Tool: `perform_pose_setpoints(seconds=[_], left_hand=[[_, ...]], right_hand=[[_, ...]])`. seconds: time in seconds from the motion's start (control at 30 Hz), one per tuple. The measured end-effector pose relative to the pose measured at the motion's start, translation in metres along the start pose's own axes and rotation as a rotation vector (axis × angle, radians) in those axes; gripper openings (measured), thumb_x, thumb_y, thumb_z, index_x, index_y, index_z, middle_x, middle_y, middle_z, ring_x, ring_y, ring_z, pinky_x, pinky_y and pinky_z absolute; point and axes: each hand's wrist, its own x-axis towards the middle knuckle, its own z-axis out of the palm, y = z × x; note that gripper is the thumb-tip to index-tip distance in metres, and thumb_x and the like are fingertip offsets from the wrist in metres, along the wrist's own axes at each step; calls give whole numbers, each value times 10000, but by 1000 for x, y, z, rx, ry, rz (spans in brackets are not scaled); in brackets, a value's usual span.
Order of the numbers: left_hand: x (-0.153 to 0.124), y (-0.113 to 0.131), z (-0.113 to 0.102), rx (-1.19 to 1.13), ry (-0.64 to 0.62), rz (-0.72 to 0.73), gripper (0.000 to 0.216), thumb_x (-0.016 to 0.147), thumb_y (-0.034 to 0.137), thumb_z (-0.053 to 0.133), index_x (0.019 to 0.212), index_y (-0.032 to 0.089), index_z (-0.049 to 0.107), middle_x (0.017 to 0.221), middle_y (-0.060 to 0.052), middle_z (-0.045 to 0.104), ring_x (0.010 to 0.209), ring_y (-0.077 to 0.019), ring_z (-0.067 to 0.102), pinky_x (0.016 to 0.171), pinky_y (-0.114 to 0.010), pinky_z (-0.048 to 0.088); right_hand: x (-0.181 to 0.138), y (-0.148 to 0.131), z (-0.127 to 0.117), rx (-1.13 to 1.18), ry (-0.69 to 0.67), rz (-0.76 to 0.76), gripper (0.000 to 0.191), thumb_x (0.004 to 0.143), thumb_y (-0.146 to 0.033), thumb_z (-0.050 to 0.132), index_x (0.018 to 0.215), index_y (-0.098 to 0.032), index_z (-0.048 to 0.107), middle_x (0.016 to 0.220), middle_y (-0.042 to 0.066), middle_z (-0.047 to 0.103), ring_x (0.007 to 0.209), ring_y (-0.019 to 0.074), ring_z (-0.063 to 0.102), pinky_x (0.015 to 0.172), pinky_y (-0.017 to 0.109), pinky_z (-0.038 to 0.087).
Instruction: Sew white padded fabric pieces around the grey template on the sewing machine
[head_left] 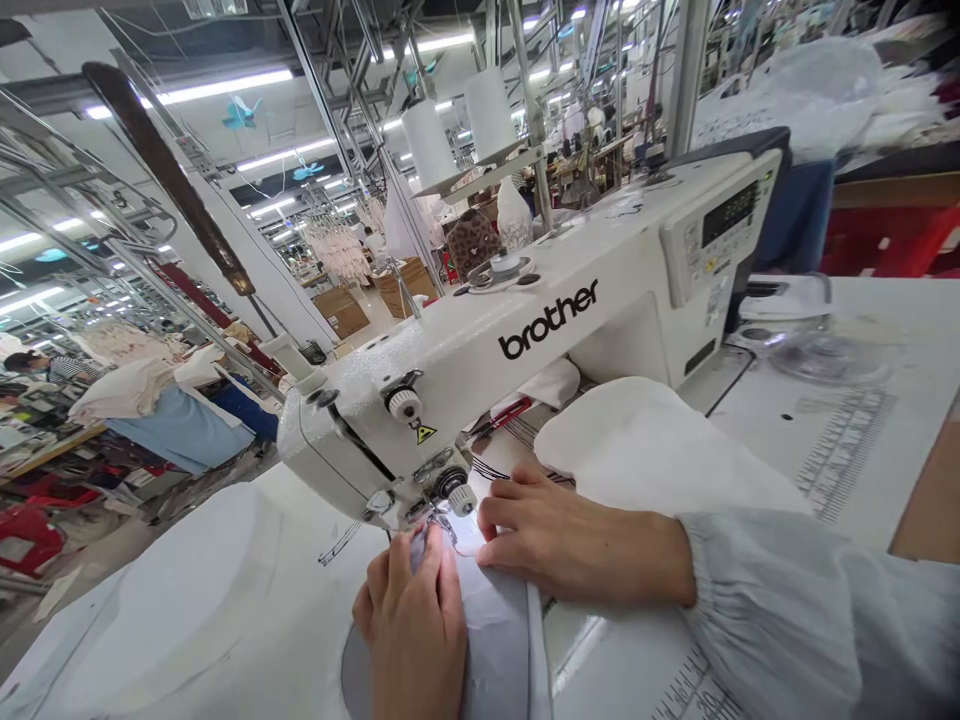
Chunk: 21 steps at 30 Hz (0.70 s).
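A white sewing machine [540, 310] marked "brother" stands across the view, its lit needle area low on the left end. A pale grey fabric piece [499, 630] lies under the presser foot [439, 520]. My left hand [420, 620] rests on this fabric with its fingers stretched forward, the tips close to the foot. Just right of the foot, my right hand [559, 535] touches the fabric with bent fingers, thumb and forefinger apart. Beneath the fabric's right side shows a white layer. The needle tip is too small to make out.
White cloth [660, 440] lies under the machine arm, near a red-handled tool [510, 412]. Large white fabric [180, 580] covers the table's left. Clear plastic items [825, 350] and printed ruler marks [844, 450] are at right. Thread cones [491, 115] stand behind the machine.
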Motion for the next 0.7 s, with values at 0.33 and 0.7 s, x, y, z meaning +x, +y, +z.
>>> perform_pose_setpoints(seconds=[0.33,0.7], left_hand=[[9,-11,7,-28,-64,-3,437,994,333,300,1223,275,668,1339,-67,596,1227,-279,516,1003,-482,396],[16,-22,12,-45,-71,35,442,970,350,332,1215,241,683,1249,-86,647,1225,-284,509,1029,-484,366]], right_hand=[[4,1,2,-25,-6,31,169,1015,-213,544,890,-191,655,969,9,613,926,175,484,816,359,273],[5,-1,0,-30,-32,41,152,1008,-181,546,894,-176,648,968,15,612,906,170,488,803,349,288]])
